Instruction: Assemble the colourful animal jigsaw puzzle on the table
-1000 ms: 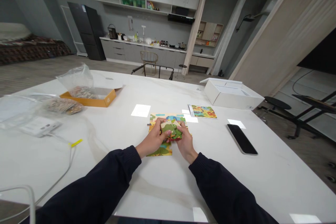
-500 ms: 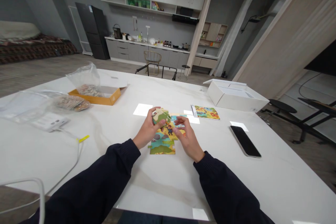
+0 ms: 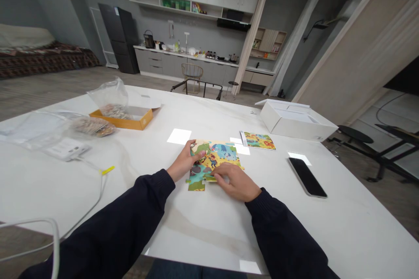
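Observation:
A partly joined jigsaw puzzle (image 3: pixel 225 151) lies on the white table, printed with an elephant, a small figure and green and blue scenery. My left hand (image 3: pixel 186 160) is at its upper left, the thumb over a green and cream puzzle piece (image 3: pixel 202 146) and the fingers around its far edge. Low on the puzzle, my right hand (image 3: pixel 238 181) pinches another puzzle piece (image 3: pixel 210 178), tilted up from the bottom edge. Its fingers partly cover that piece and the printing around it.
A picture card (image 3: pixel 258 140), a white box (image 3: pixel 296 120) and a phone (image 3: pixel 307 177) lie to the right. On the left are an orange box (image 3: pixel 140 121) with a bag of pieces, another bag (image 3: pixel 93 125), a white adapter (image 3: pixel 67 149) and its cable (image 3: pixel 101 187).
My right hand has moved down to the bottom of the puzzle and raised a piece from its lower right. My left hand has lowered its piece slightly toward the puzzle.

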Demonstrator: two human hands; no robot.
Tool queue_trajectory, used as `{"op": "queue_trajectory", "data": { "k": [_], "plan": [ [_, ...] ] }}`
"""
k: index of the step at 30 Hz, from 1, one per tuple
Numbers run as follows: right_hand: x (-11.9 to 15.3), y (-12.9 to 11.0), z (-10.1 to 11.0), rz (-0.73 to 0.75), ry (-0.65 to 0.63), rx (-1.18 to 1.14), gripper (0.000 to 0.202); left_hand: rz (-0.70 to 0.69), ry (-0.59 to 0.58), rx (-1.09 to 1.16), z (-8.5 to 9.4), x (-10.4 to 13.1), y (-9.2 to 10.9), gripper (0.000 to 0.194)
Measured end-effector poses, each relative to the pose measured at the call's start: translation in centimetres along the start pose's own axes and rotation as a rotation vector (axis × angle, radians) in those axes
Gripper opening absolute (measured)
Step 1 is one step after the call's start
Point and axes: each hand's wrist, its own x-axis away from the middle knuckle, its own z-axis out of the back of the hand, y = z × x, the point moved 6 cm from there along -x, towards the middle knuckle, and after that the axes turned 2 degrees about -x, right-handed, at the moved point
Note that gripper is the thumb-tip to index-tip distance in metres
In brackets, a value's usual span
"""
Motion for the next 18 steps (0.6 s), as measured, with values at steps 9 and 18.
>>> {"op": "queue_trajectory", "data": {
  "k": [9, 18],
  "plan": [
    [0.1, 1.3, -1.0, -0.002, -0.018, -0.044, 0.063, 0.066, 0.042, 0.118, -0.2, 0.4, 0.7, 0.069],
    [0.3, 0.8, -0.6, 0.012, 0.047, -0.105, 0.038, 0.052, 0.051, 0.144, 0.2, 0.2, 0.2, 0.069]
  ]
}}
